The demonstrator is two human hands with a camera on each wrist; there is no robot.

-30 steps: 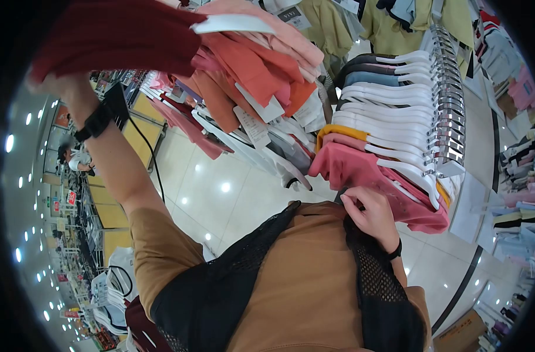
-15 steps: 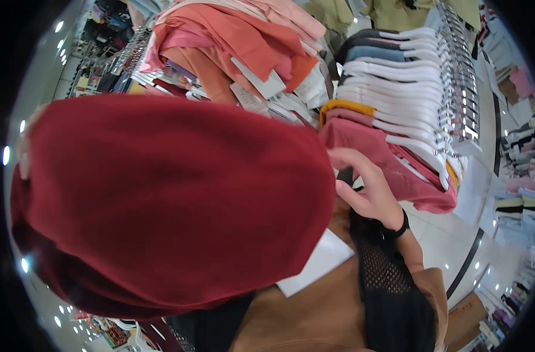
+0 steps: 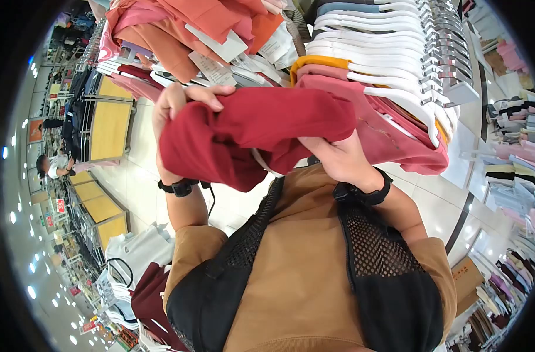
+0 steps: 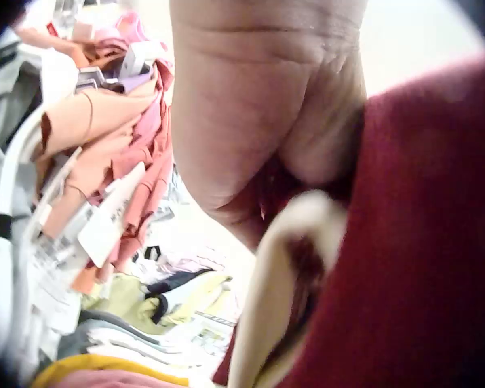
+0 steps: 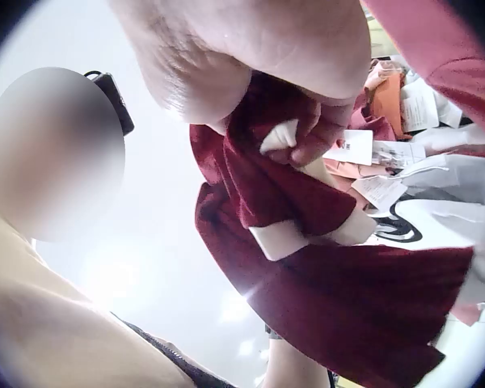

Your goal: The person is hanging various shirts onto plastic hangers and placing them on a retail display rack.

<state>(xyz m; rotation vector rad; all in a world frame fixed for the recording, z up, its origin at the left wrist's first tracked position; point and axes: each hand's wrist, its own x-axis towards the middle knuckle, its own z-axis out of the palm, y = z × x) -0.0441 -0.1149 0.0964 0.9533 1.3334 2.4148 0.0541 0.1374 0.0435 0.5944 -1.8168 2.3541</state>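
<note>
red garment moved, baring floor tiles and probably wooden panels.

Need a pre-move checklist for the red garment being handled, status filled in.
1. Left hand gripping the red garment: ok.
2. Right hand gripping it too: ok.
3. Garment spread flat: not ok, bunched between the hands.
4. Hanger inside garment: cannot tell, folds hide it.
5. White hangers lined up in a row: ok.
6. Garment apart from the pink top: cannot tell, they overlap in the head view.
</note>
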